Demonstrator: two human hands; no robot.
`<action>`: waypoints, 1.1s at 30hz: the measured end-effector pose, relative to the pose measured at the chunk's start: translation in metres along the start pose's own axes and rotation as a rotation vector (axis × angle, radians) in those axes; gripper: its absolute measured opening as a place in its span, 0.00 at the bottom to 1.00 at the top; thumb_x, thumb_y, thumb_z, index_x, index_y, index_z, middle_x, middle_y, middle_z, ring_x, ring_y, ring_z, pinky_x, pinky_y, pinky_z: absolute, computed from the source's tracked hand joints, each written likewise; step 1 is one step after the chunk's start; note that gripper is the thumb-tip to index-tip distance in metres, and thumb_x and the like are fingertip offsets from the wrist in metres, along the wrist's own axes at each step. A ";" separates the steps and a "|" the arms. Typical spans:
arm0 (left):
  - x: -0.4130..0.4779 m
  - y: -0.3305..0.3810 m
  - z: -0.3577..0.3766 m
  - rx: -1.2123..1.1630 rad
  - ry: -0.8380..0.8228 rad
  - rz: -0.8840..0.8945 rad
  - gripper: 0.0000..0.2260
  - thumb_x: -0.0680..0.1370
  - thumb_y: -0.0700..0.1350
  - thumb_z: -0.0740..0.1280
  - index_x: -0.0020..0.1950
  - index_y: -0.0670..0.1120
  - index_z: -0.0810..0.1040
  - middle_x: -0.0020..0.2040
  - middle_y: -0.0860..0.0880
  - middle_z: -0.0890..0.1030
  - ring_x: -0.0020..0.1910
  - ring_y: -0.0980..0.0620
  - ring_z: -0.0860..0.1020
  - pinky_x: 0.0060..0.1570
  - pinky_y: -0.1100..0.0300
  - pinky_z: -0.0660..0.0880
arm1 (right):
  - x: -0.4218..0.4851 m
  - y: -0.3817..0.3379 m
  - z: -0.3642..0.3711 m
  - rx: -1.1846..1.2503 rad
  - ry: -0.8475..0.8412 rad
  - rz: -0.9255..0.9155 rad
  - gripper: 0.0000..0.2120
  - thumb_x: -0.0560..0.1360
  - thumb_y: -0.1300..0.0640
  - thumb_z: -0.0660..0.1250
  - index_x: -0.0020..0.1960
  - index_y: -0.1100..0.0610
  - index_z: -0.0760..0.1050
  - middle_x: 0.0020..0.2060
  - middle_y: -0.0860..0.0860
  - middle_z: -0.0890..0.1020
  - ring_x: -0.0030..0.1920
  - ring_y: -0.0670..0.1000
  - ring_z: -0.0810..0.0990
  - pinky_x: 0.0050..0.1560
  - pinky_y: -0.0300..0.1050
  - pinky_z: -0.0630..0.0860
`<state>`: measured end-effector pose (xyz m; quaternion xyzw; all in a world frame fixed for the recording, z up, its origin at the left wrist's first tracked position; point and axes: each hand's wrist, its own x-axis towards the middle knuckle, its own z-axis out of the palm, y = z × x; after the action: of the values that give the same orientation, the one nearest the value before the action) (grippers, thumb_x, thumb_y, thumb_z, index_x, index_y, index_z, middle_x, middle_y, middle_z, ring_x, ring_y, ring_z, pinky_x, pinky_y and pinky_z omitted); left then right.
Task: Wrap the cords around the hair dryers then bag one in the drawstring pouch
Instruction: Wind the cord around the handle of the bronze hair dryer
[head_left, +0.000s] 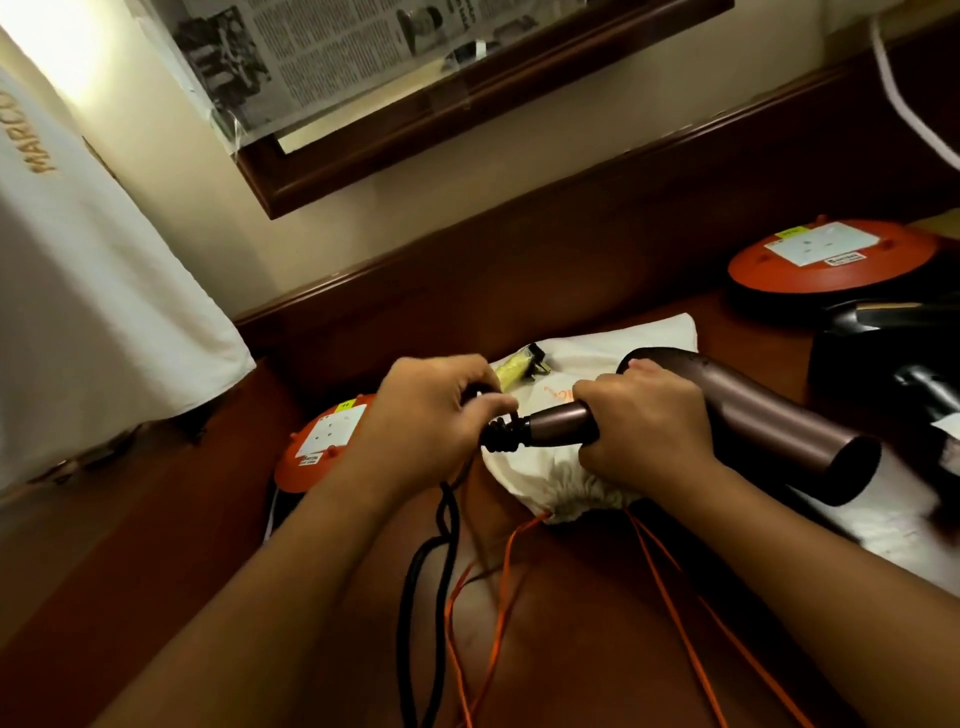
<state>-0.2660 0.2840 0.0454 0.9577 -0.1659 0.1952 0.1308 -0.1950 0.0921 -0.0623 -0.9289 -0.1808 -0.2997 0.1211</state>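
A brown hair dryer (769, 410) lies across a white drawstring pouch (597, 343) on the wooden table, its nozzle pointing right. My right hand (644, 426) grips its handle. My left hand (431, 415) pinches the black cord (441, 525) where it leaves the handle's end. The cord hangs in a loose loop toward me. The pouch's orange drawstrings (670, 587) trail over the table. A plug with a yellow tag (519, 366) rests on the pouch behind my left hand. A second, black hair dryer (898, 358) lies at the right edge.
Two round orange socket reels stand on the table, one (319, 441) under my left wrist, one (826, 260) at the back right. A white cloth (88, 291) hangs at the left. A framed mirror (467, 109) is on the wall behind.
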 end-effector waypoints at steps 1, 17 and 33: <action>0.010 -0.009 0.001 -0.020 -0.022 -0.057 0.05 0.77 0.50 0.75 0.45 0.49 0.86 0.37 0.52 0.84 0.36 0.56 0.81 0.36 0.59 0.77 | -0.001 0.000 0.000 0.010 0.011 -0.009 0.10 0.59 0.49 0.69 0.40 0.48 0.76 0.32 0.46 0.79 0.39 0.55 0.76 0.33 0.42 0.60; -0.034 0.020 0.080 0.269 -0.473 -0.213 0.13 0.85 0.48 0.58 0.68 0.47 0.67 0.50 0.42 0.79 0.43 0.44 0.78 0.35 0.55 0.67 | 0.006 0.011 0.003 0.110 0.118 0.146 0.08 0.57 0.50 0.66 0.34 0.50 0.71 0.27 0.45 0.73 0.36 0.53 0.73 0.30 0.40 0.59; 0.027 -0.012 0.004 -0.369 -0.064 -0.205 0.04 0.71 0.47 0.81 0.42 0.49 0.88 0.38 0.51 0.87 0.40 0.55 0.85 0.42 0.61 0.81 | 0.004 0.006 0.004 0.031 0.046 0.010 0.08 0.58 0.51 0.69 0.36 0.49 0.73 0.28 0.46 0.76 0.35 0.54 0.73 0.31 0.42 0.59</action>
<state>-0.2365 0.2859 0.0510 0.9352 -0.1047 0.1168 0.3176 -0.1876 0.0895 -0.0639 -0.9207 -0.1781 -0.3173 0.1411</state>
